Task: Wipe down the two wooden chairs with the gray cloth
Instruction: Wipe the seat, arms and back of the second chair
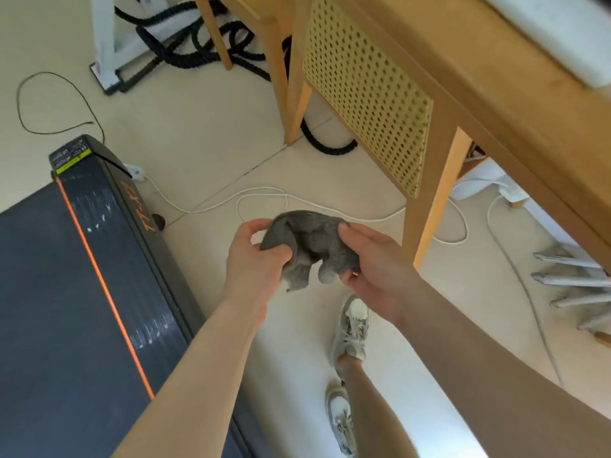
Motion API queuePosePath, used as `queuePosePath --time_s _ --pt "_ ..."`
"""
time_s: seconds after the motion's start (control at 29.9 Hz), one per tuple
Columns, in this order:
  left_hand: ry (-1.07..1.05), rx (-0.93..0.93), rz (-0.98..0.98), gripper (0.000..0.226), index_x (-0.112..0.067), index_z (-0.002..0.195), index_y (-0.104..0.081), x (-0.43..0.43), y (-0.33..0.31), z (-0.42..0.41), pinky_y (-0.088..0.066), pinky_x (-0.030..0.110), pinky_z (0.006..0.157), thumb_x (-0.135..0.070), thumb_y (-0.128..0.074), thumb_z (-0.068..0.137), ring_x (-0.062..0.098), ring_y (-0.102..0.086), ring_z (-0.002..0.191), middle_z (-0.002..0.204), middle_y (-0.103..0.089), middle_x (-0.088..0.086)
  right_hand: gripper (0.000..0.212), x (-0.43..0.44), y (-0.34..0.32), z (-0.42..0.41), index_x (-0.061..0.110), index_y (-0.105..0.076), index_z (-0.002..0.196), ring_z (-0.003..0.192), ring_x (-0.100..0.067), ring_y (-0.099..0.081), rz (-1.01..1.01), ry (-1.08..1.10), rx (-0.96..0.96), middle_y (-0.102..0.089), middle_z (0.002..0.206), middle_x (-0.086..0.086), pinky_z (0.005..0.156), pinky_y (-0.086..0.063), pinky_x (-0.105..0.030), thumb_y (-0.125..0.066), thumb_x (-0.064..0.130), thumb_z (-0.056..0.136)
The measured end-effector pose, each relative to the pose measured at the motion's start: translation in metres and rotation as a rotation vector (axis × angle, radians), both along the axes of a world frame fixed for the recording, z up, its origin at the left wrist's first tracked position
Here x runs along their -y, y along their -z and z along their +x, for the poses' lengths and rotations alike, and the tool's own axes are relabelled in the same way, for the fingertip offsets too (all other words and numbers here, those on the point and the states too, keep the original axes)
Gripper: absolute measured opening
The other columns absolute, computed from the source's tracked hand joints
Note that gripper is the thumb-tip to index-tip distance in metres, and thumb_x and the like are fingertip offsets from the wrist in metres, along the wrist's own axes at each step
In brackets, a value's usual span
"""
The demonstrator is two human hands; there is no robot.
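A crumpled gray cloth (310, 246) hangs in the air above the floor, held between both hands. My left hand (254, 259) grips its left side and my right hand (373, 259) pinches its right side. Just to the right of the cloth stands a wooden chair (429, 206) with a yellow woven cane panel; its front leg is close to my right hand. A second wooden chair (274, 44) stands behind it at the top middle, only partly in view.
A dark treadmill (82, 276) with an orange stripe fills the lower left. White cables (261, 196) and thick black rope (205, 44) lie on the pale tiled floor. A white metal frame (105, 44) stands top left. Gray slats (568, 279) lie at the right. My shoes (350, 328) are below.
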State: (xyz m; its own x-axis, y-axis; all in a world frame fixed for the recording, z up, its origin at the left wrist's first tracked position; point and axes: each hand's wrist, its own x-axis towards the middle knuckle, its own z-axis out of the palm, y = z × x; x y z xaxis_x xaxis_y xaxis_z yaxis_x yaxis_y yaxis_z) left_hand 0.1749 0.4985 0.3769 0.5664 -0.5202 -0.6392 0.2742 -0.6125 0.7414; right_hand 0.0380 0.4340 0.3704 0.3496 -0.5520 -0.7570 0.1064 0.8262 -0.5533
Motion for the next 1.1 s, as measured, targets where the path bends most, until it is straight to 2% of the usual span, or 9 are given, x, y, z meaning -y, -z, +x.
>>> queuePosePath --time_s 0.07,0.2,0.27,0.4,0.6,0.7,0.8,0.94,1.1 --pt "0.04 0.039 -0.057 0.045 -0.027 0.109 -0.052 0.017 0.001 0.007 -0.041 0.021 0.044 0.007 -0.062 0.08 0.011 -0.056 0.052 0.083 -0.062 0.01 0.028 0.014 0.007 0.019 0.005 -0.064 0.116 0.059 -0.009 -0.056 -0.038 -0.103 0.078 -0.064 0.083 -0.008 0.052 -0.045 -0.017 -0.053 -0.004 0.092" --pt "0.128 0.032 -0.157 0.034 -0.02 0.085 -0.059 0.057 0.009 0.028 -0.048 0.03 0.055 0.01 -0.064 0.069 0.022 -0.059 0.066 0.079 -0.064 0.013 0.061 0.05 0.017 0.056 0.008 -0.062 0.122 0.076 -0.024 -0.066 -0.236 -0.356 0.106 -0.07 0.096 -0.019 0.074 -0.05 -0.029 -0.049 -0.022 0.07" --pt "0.195 -0.008 -0.185 0.039 -0.018 0.088 -0.063 0.073 0.018 0.045 -0.053 0.031 0.064 0.013 -0.059 0.066 0.016 -0.062 0.071 0.081 -0.068 0.008 0.062 0.072 0.02 0.068 0.017 -0.067 0.115 0.093 -0.034 -0.066 -0.357 -0.441 0.02 -0.07 0.106 -0.022 0.08 -0.049 -0.037 -0.055 -0.011 0.061" --pt "0.357 0.07 -0.21 0.05 -0.017 0.093 -0.066 0.1 0.034 0.073 -0.052 0.017 0.072 0.026 -0.046 0.077 0.01 -0.066 0.075 0.086 -0.07 0.004 0.055 0.113 0.027 0.085 0.033 -0.065 0.098 0.08 -0.017 -0.061 -0.478 -0.523 -0.117 -0.073 0.097 -0.017 0.075 -0.045 -0.031 -0.057 -0.013 0.067" --pt "0.64 0.374 -0.171 0.031 -0.041 0.071 -0.067 0.14 0.057 0.119 -0.054 0.025 0.074 -0.012 -0.071 0.082 0.002 -0.067 0.07 0.073 -0.071 -0.016 0.05 0.149 0.053 0.113 0.019 -0.064 0.118 0.104 -0.036 -0.066 -0.485 -0.56 -0.222 -0.076 0.095 -0.012 0.1 -0.045 -0.044 -0.064 0.0 0.071" --pt "0.828 0.492 -0.126 0.019 -0.038 0.075 -0.07 0.158 0.067 0.143 -0.05 0.019 0.07 -0.022 -0.068 0.085 -0.002 -0.064 0.071 0.069 -0.068 -0.019 0.054 0.167 0.063 0.125 0.019 -0.063 0.12 0.102 -0.03 -0.066 -0.446 -0.618 -0.201 -0.074 0.097 -0.018 0.101 -0.044 -0.039 -0.055 -0.014 0.077" --pt "0.949 0.532 -0.135 0.01 -0.028 0.082 -0.074 0.178 0.078 0.164 -0.047 0.025 0.069 -0.023 -0.066 0.085 0.006 -0.064 0.073 0.07 -0.068 -0.014 0.059 0.183 0.071 0.145 0.019 -0.059 0.127 0.094 -0.02 -0.065 -0.396 -0.732 -0.135 -0.073 0.096 -0.017 0.097 -0.043 -0.033 -0.061 -0.005 0.073" --pt "0.878 0.423 -0.169 0.006 -0.022 0.076 -0.075 0.196 0.107 0.188 -0.05 0.03 0.067 -0.023 -0.071 0.08 0.011 -0.066 0.065 0.061 -0.069 -0.005 0.054 0.2 0.092 0.177 0.021 -0.055 0.129 0.094 -0.022 -0.071 -0.506 -0.825 -0.275 -0.076 0.096 -0.009 0.096 -0.052 -0.04 -0.068 -0.003 0.082" --pt "0.845 0.269 -0.131 0.033 -0.016 0.076 -0.064 0.209 0.164 0.216 -0.045 0.02 0.05 -0.048 -0.07 0.079 0.009 -0.056 0.044 0.049 -0.063 -0.002 0.057 0.215 0.138 0.197 0.021 -0.053 0.132 0.085 -0.015 -0.07 -0.601 -0.86 -0.358 -0.076 0.086 -0.005 0.092 -0.054 -0.036 -0.056 -0.01 0.085"
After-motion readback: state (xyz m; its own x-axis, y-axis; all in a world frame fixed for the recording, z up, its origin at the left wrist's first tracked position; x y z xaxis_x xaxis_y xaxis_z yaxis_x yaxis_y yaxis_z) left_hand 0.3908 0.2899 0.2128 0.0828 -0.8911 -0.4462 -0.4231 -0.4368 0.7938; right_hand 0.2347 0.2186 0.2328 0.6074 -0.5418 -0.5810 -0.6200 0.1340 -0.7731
